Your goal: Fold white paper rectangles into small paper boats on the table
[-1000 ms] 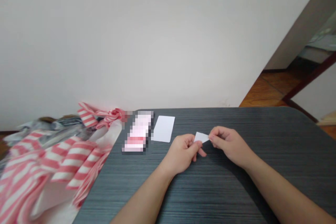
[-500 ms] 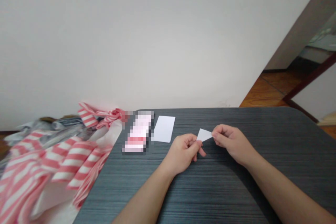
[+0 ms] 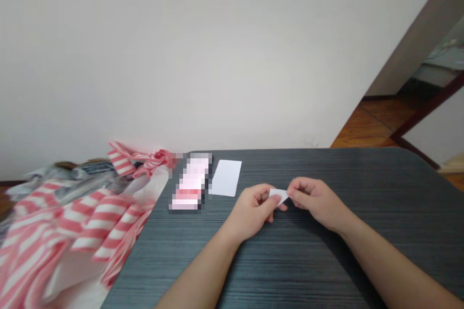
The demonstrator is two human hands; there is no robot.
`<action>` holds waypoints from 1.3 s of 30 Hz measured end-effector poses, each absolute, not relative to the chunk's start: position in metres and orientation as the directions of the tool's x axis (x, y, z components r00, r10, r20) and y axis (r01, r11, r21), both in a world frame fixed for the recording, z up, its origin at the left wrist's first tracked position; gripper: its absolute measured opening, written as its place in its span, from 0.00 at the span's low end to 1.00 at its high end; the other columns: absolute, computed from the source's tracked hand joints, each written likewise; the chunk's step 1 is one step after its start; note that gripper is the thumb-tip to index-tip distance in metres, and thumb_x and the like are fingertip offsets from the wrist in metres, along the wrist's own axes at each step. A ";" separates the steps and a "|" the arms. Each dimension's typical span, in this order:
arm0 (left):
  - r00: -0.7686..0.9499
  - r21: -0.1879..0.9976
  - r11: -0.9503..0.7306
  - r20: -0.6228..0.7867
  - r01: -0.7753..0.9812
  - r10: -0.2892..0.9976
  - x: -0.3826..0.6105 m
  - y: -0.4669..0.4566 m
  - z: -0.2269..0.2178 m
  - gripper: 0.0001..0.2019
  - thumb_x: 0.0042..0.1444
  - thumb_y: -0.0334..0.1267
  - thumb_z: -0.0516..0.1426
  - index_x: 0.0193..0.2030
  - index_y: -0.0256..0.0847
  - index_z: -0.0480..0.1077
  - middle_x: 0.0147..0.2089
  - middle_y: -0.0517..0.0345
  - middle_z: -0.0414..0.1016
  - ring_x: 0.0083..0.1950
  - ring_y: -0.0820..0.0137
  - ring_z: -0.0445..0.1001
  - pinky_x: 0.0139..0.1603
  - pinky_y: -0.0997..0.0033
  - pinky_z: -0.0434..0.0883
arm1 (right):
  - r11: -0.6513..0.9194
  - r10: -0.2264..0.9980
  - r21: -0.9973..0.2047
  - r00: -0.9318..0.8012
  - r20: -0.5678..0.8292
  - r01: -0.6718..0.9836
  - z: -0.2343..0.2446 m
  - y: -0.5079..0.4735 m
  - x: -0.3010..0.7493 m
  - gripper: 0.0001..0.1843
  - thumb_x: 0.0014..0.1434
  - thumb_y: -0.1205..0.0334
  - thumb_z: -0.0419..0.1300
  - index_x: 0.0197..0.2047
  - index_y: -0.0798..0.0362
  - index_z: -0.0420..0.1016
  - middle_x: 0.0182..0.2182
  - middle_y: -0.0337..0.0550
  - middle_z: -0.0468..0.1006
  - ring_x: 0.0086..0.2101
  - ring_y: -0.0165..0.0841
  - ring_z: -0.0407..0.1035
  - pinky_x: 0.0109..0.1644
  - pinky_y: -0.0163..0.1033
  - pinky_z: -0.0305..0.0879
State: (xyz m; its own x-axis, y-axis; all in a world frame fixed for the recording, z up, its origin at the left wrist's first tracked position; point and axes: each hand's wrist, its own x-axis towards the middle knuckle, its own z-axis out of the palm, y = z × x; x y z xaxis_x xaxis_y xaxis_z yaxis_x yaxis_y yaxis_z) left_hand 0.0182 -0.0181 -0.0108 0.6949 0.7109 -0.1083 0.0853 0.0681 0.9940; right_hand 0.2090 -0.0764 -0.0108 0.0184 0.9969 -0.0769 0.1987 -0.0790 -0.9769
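A small piece of white paper [image 3: 279,196] is pinched between my left hand [image 3: 252,210] and my right hand [image 3: 314,201], held just above the dark grey wood-grain table [image 3: 326,166]. Its edges look folded, and my fingers hide part of it. To the left of my left hand, a blank white card [image 3: 226,178] lies flat on the table. Further left lies a pixelated pink-and-white object [image 3: 190,182], its details blurred out.
A pink-and-white striped bag [image 3: 97,222] lies at the table's left edge, with grey clothing [image 3: 72,174] behind it. A white wall rises behind the table. A wooden floor [image 3: 377,125] and a dark door frame [image 3: 416,106] show at the right.
My right hand has moved left, closer to my left hand. The paper now looks smaller and more folded between my fingers than before.
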 end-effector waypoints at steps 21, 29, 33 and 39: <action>0.693 0.993 0.121 -0.091 0.006 0.716 0.020 -0.018 -0.007 0.22 0.63 0.54 0.50 0.36 0.34 0.73 0.25 0.54 0.75 0.23 0.73 0.69 0.26 0.74 0.66 | 0.104 0.994 -0.937 -0.052 0.092 0.333 -0.004 -0.076 0.201 0.11 0.65 0.58 0.56 0.32 0.53 0.73 0.29 0.40 0.75 0.29 0.31 0.66 0.36 0.36 0.62; 0.715 0.995 0.088 -0.097 0.050 0.693 0.020 -0.019 -0.002 0.15 0.59 0.48 0.57 0.37 0.35 0.74 0.25 0.59 0.71 0.25 0.75 0.67 0.27 0.75 0.66 | 0.201 0.978 -0.896 -0.031 0.206 0.395 -0.004 -0.076 0.200 0.10 0.64 0.62 0.56 0.32 0.51 0.74 0.29 0.41 0.73 0.32 0.33 0.67 0.39 0.38 0.64; 0.688 0.992 0.089 -0.127 0.091 0.715 0.022 -0.019 -0.002 0.15 0.57 0.47 0.59 0.41 0.35 0.74 0.26 0.60 0.70 0.25 0.75 0.68 0.27 0.75 0.66 | 0.196 0.977 -0.890 -0.003 0.213 0.413 -0.007 -0.075 0.201 0.07 0.63 0.62 0.58 0.34 0.51 0.76 0.32 0.42 0.74 0.35 0.35 0.69 0.42 0.39 0.65; 0.668 0.990 0.085 -0.138 0.112 0.732 0.022 -0.020 -0.007 0.15 0.56 0.45 0.60 0.44 0.36 0.73 0.26 0.61 0.71 0.24 0.75 0.68 0.26 0.76 0.67 | 0.184 0.978 -0.887 0.008 0.207 0.424 -0.009 -0.075 0.201 0.06 0.62 0.62 0.59 0.35 0.50 0.78 0.33 0.43 0.76 0.37 0.36 0.71 0.44 0.41 0.65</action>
